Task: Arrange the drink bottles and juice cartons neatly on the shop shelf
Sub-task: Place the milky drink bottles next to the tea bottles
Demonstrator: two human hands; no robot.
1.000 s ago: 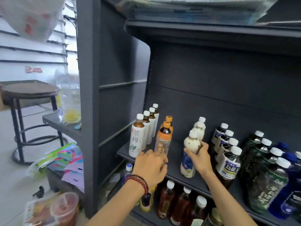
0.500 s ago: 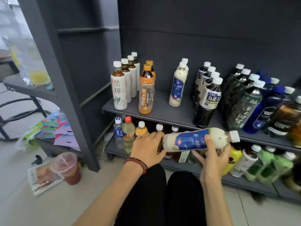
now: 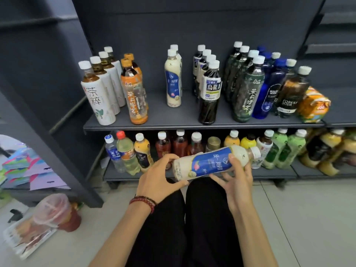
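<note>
The cream milk-tea bottle (image 3: 210, 162) lies sideways above the knees, in front of the lower shelf (image 3: 119, 176). The left hand (image 3: 156, 182) grips its base and the right hand (image 3: 237, 182) its shoulder. It appears to be mid-placement: next, stand it upright ahead of its twins (image 3: 173, 81) on the upper shelf (image 3: 173, 124). Legible nearby: the "SUNTORY" oolong bottle (image 3: 210, 89) and the "FOREST SODA" bottle (image 3: 290, 97).

A single wide-angle camera, worn on the head, is looking forward and down from low and close, squarely facing the dark shelf (image 3: 183, 117), taking in two stocked tiers across the middle and the tiled floor (image 3: 289, 218) beneath.
</note>
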